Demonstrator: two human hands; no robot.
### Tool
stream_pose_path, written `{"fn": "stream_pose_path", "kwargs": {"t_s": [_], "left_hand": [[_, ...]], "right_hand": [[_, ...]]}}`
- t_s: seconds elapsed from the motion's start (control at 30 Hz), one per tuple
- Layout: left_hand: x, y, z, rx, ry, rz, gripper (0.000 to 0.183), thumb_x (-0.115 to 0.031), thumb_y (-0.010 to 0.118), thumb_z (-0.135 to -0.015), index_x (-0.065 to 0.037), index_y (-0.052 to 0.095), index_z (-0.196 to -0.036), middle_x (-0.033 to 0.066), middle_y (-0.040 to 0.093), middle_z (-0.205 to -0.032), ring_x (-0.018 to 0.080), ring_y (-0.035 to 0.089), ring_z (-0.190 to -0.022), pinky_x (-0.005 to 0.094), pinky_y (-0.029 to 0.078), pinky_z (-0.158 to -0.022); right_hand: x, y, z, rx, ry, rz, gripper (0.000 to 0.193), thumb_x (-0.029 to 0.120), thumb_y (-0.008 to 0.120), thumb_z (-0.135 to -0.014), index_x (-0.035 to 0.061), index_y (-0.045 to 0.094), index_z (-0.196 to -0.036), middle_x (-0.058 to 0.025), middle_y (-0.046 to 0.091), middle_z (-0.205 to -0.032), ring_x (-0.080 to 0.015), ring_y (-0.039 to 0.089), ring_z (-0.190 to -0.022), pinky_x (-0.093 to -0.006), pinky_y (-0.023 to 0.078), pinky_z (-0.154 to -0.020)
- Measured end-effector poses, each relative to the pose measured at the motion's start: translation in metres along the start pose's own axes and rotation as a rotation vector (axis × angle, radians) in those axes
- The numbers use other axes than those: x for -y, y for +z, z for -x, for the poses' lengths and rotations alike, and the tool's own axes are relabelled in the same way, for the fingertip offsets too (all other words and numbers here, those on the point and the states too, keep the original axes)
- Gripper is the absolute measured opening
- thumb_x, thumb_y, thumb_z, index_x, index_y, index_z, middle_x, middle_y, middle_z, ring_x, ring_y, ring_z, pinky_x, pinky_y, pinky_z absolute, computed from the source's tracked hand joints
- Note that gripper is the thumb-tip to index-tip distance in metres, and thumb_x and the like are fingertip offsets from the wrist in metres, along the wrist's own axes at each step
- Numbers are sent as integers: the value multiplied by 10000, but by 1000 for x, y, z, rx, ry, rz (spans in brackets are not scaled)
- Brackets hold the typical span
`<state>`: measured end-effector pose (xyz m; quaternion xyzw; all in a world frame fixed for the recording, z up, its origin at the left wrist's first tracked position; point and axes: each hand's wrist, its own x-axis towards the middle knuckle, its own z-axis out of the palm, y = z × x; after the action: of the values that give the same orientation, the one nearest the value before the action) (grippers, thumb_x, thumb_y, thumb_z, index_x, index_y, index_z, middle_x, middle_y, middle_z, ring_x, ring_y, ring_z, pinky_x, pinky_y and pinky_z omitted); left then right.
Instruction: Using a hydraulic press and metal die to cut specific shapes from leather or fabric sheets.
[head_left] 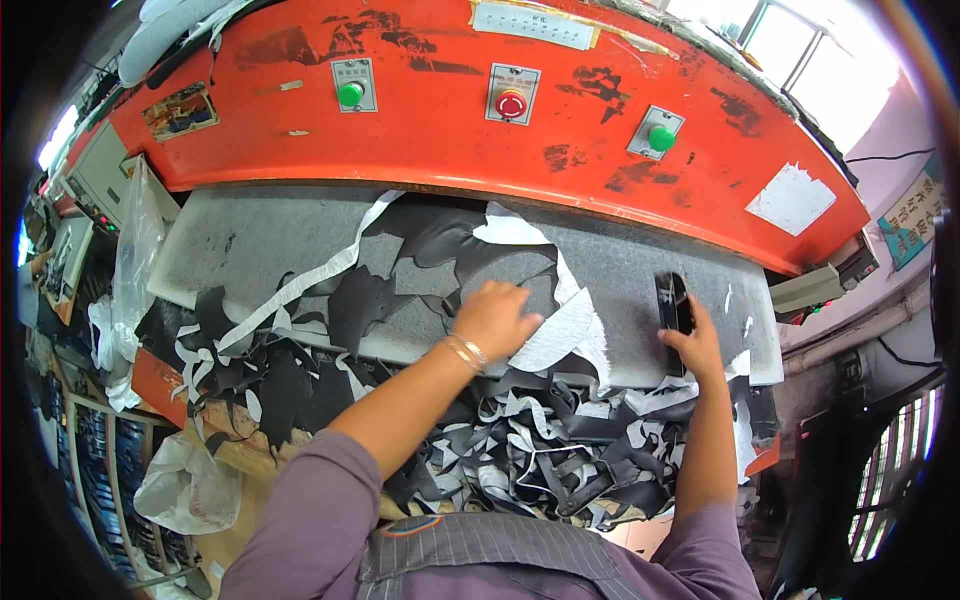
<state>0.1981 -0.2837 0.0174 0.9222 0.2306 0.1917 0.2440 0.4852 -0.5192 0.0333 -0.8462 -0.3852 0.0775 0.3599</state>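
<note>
cutting die (673, 303) under right hand (693, 345), lower end hidden; left hand (492, 318) flat on leather sheet (440, 245).

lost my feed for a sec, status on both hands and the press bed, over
Left hand flat on black-and-white sheet material. Right hand gripping black cutting die on grey cutting board. Offcut scraps heaped along front edge.

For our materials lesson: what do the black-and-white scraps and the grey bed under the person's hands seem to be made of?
Scraps: probably thin leather or synthetic sheet, black-faced with white backing; they curl limply.
Grey bed: looks like a matt, scuffed cutting board, perhaps plastic; the material is uncertain.
</note>
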Motion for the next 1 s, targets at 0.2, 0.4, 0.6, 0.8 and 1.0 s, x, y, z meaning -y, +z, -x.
{"fn": "stream_pose_path", "kwargs": {"t_s": [0.2, 0.4, 0.6, 0.8, 1.0], "left_hand": [[-57, 34, 5, 192, -153, -13, 403, -290, 724, -766, -17, 560, -1013, 188, 629, -979, 359, 600, -960, 453, 470, -829], [-64, 25, 34, -141, 2, 462, 266, -252, 682, -835, -29, 544, -881, 168, 607, -789, 329, 604, -741, 405, 458, -673], [27, -65, 115, -215, -85, 149, 252, -288, 677, -818, -49, 620, -874, 131, 589, -815, 301, 562, -771, 412, 446, -712], [15, -77, 128, -18, -420, 102, 221, -288, 651, -823, -78, 642, -889, 188, 641, -871, 401, 605, -859, 462, 481, -741], [-40, -4, 124, -32, -324, 39, 239, -268, 609, -774, -110, 647, -949, 136, 674, -939, 328, 642, -917, 463, 502, -782]], "right_hand": [[-12, 10, 53, -66, -4, 430, 836, 253, 752, -636, -30, 421, -1350, -251, 539, -1200, -398, 497, -1118, -432, 388, -995], [2, 0, 68, -136, 65, 345, 686, 207, 750, -643, 70, 456, -1247, -210, 559, -1151, -385, 506, -1107, -442, 424, -934], [14, -15, 74, -135, 18, 307, 522, 176, 736, -664, 42, 505, -1113, -196, 575, -1082, -378, 518, -1055, -440, 417, -906], [76, -41, 60, -209, -253, -29, 442, 131, 681, -764, -15, 510, -1145, -126, 575, -982, -209, 534, -882, -321, 435, -814], [243, 28, 116, 349, -439, -420, 441, 77, 668, -757, 5, 516, -1164, -103, 560, -1065, -191, 531, -978, -310, 412, -884]]}}
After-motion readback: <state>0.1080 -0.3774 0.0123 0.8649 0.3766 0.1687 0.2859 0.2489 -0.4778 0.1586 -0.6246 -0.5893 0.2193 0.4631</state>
